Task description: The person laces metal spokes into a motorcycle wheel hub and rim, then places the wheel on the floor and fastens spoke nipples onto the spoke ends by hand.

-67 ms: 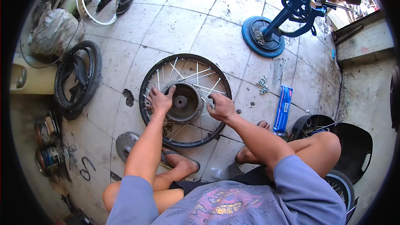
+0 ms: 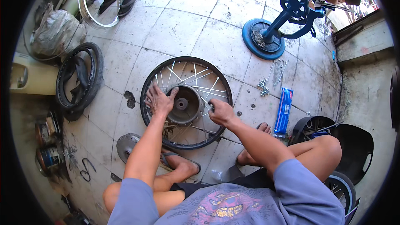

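Observation:
A spoked wheel with a black rim (image 2: pixel 183 59) lies flat on the tiled floor before me. At its middle sits a grey drum hub (image 2: pixel 189 107). My left hand (image 2: pixel 160 101) rests open at the hub's left edge, thumb on the hub's lip and fingers spread over the spokes. On the other side, my right hand (image 2: pixel 221 111) is closed around a spoke (image 2: pixel 204 100) just right of the hub; its fingertips are partly hidden. Silver spokes criss-cross between hub and rim, sparsest at the lower part, where my left forearm hides some.
Loose spokes (image 2: pixel 280 71) and small nipples (image 2: pixel 263 86) lie to the right, near a blue packet (image 2: pixel 283 110). A blue stand (image 2: pixel 268 37) is at the far right. Tyres (image 2: pixel 96 75) lie left; a round metal plate (image 2: pixel 126 145) is beside my left foot. Another person's feet (image 2: pixel 127 3) are far left.
My right hand has turned inward and its fingers have closed in on a spoke beside the hub. The left hand keeps its place on the hub's edge.

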A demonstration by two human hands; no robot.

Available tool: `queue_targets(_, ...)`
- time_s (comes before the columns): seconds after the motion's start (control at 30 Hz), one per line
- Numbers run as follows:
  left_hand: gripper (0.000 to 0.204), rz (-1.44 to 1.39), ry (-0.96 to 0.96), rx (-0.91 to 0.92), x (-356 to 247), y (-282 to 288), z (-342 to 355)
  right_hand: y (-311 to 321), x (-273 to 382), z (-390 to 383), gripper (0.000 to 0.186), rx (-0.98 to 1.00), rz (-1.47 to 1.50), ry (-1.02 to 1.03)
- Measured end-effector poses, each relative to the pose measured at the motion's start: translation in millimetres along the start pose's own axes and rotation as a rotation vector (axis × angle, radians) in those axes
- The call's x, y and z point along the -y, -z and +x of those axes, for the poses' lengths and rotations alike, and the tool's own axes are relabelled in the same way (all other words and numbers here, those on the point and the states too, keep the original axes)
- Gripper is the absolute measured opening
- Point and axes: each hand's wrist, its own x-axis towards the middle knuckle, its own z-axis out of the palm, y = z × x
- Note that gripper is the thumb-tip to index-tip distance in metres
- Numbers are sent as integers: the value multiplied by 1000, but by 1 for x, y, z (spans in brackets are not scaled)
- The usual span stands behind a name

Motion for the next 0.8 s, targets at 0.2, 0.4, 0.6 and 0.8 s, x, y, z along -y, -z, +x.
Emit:
queue_targets(0.2,85,210,-357,312,-9,11,35,0,32,24,28,171,-114,-224)
queue_targets(0.4,101,58,-184,377,0,-14,35,-8,9,42,29,21,-43,-68)
queue_targets(0.6,99,-81,-119,277,6,-10,32,-36,-9,49,34,-171,-71,-3)
queue_targets(0.8,94,-93,-45,232,24,-19,36,-49,-16,86,38,-239,-164,207)
